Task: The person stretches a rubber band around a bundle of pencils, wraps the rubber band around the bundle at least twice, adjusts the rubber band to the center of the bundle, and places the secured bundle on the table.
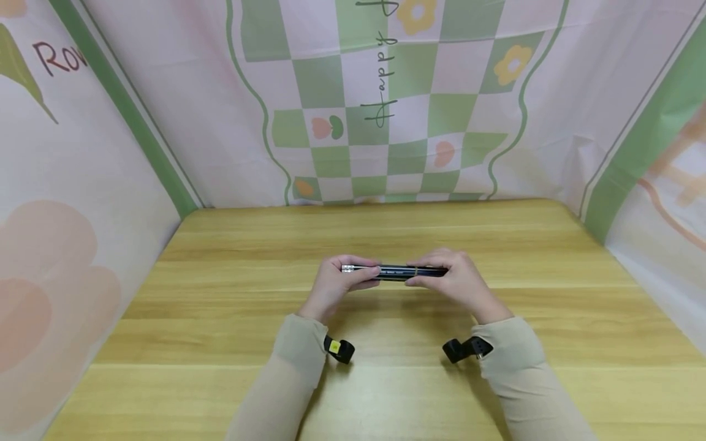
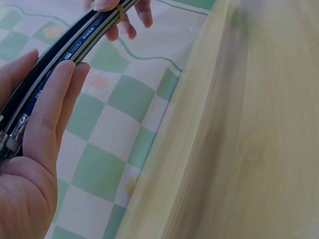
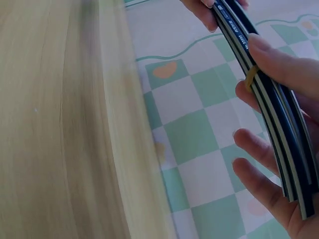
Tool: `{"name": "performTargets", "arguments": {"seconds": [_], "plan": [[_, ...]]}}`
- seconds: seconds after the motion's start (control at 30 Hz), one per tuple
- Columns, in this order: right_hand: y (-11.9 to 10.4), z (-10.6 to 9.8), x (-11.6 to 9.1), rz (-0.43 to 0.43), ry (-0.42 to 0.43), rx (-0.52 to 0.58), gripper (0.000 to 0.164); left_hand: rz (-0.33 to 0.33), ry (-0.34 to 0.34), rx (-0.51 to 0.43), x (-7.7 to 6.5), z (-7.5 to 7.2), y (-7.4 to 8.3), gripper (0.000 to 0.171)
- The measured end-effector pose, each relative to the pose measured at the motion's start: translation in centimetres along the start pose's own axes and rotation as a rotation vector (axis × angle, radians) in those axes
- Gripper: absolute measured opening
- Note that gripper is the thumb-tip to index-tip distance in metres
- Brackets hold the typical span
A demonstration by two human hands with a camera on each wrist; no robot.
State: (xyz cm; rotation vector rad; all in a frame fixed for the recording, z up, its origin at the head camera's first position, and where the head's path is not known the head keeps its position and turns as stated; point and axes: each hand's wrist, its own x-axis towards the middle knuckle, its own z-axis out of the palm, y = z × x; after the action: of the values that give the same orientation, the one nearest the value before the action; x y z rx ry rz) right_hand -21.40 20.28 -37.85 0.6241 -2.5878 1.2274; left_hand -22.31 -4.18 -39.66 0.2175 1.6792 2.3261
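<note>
A bundle of dark blue striped pencils (image 1: 394,272) is held level above the table between both hands. My left hand (image 1: 344,277) grips the end with the metal ferrules (image 2: 17,130), thumb on one side and fingers on the other. At the other end, my right hand (image 1: 455,278) pinches the bundle between thumb and fingers. A tan rubber band (image 3: 251,78) goes round the pencils by the right thumb. In the right wrist view the plain pencil ends reach past the right palm, with the lower fingers spread beneath them.
The wooden table (image 1: 248,245) lies under both hands. Behind it hangs a green-and-white checked cloth (image 1: 366,128), and printed cloth also covers both sides. A black wrist camera (image 1: 340,349) is strapped on the left sleeve, another camera (image 1: 460,349) on the right.
</note>
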Motion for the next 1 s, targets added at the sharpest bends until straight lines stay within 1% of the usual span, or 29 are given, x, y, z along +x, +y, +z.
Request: {"name": "performTargets", "arguments": {"seconds": [0.07, 0.23, 0.37, 0.57, 0.73, 0.8, 0.93, 1.0], "plan": [[-0.1, 0.1, 0.0, -0.022, 0.006, -0.034, 0.03, 0.005, 0.0, 0.001, 0.0, 0.1, 0.0, 0.02], [-0.2, 0.2, 0.0, -0.051, 0.018, -0.054, 0.03, 0.012, 0.003, -0.001, -0.1, 0.1, 0.0, 0.02], [-0.2, 0.3, 0.0, -0.079, 0.019, -0.099, 0.029, 0.011, 0.006, 0.0, -0.2, 0.2, 0.0, 0.022], [-0.4, 0.4, -0.1, -0.06, -0.009, -0.12, 0.03, 0.007, 0.007, -0.003, -0.1, 0.3, -0.2, 0.022], [-0.5, 0.7, 0.0, -0.02, -0.034, -0.115, 0.033, 0.002, -0.002, 0.002, -0.1, 0.3, -0.4, 0.024], [-0.5, 0.5, -0.1, 0.022, -0.052, -0.098, 0.037, -0.003, -0.001, 0.001, -0.1, 0.3, -0.4, 0.024], [-0.7, -0.1, -0.2, 0.133, -0.088, -0.036, 0.044, -0.004, 0.009, -0.009, -0.1, 0.3, -0.2, 0.024], [-0.7, -0.4, -0.2, 0.163, -0.084, 0.0, 0.043, 0.003, 0.011, -0.017, -0.1, 0.3, -0.2, 0.024]]}}
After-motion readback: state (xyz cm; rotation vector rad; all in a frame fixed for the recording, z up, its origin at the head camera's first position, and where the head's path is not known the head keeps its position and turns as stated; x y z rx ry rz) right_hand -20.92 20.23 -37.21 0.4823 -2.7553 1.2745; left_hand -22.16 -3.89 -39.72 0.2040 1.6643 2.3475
